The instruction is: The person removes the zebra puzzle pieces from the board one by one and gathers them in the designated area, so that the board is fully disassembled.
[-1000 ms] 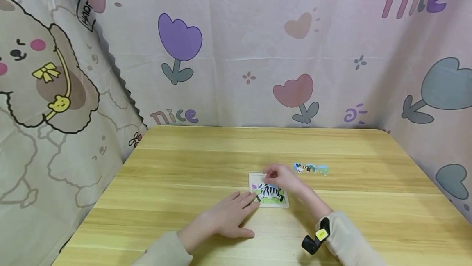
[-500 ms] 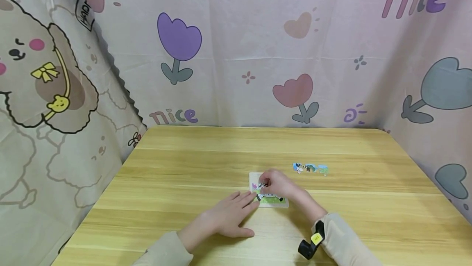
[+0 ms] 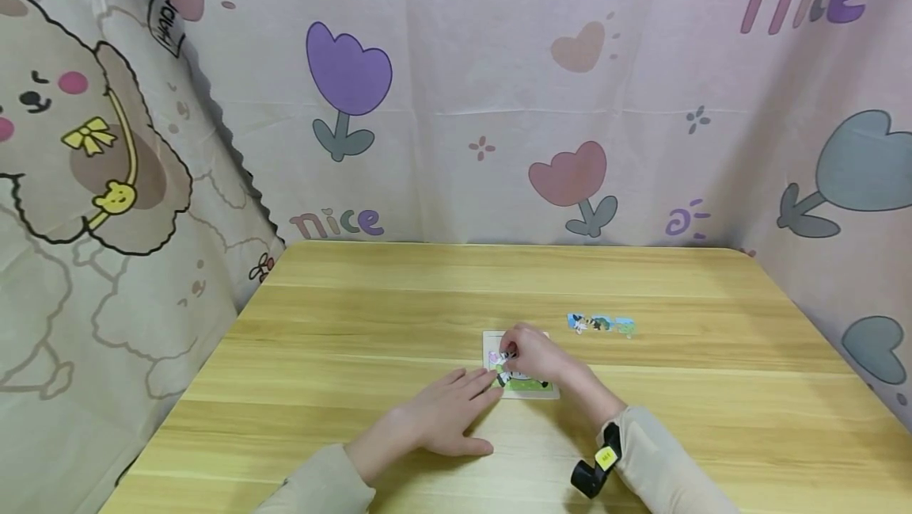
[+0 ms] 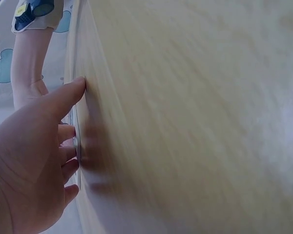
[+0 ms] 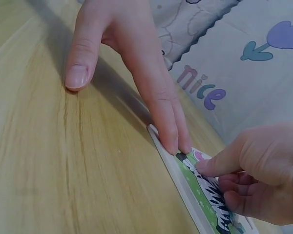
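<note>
A small jigsaw puzzle (image 3: pixel 530 385) with a zebra on green grass lies in a pale frame on the table. My left hand (image 3: pixel 452 411) is spread flat, its fingertips resting on the puzzle's left edge and the thumb on the wood. Bent over the picture, my right hand (image 3: pixel 537 355) pinches at a zebra puzzle piece (image 5: pixel 211 187) with thumb and curled fingers; the hand covers much of the piece. In the right wrist view the thumb tip is right at the zebra's striped body, near a pink patch (image 5: pixel 199 155).
Several loose puzzle pieces (image 3: pixel 602 324) lie in a row behind and to the right of the puzzle. The wooden table (image 3: pixel 356 300) runs back to a printed cloth curtain (image 3: pixel 442 86). A black camera (image 3: pixel 590 478) is strapped to the right wrist.
My right hand has come left and down from the puzzle's upper part onto the zebra, with only a slight shift in the last half second. The left hand stays in place.
</note>
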Demonstrator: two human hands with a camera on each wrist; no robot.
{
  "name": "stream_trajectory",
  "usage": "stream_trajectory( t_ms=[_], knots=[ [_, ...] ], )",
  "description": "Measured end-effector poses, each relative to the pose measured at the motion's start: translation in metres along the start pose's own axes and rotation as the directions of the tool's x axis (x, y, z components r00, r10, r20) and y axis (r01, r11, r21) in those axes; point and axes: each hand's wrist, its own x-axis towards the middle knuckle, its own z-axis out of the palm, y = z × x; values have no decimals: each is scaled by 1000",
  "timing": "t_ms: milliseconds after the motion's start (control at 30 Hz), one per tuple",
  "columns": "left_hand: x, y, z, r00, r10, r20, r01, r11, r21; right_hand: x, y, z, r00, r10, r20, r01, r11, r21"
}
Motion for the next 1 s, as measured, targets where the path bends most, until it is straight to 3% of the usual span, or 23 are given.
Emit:
stream_trajectory(
  t_ms=[633,867,1000],
  knots=[
    [1,0,0,1000,-1,1,1,1000,-15,-4,-1,-3,998,-17,53,17,1000,0],
    [0,0,0,1000,-8,7,8,1000,-11,-7,-5,-2,991,-94,98,102,991,-83],
    [0,1,-1,1000,-11,6,12,1000,-9,-7,-4,0,991,-95,92,103,991,-85]
  ],
)
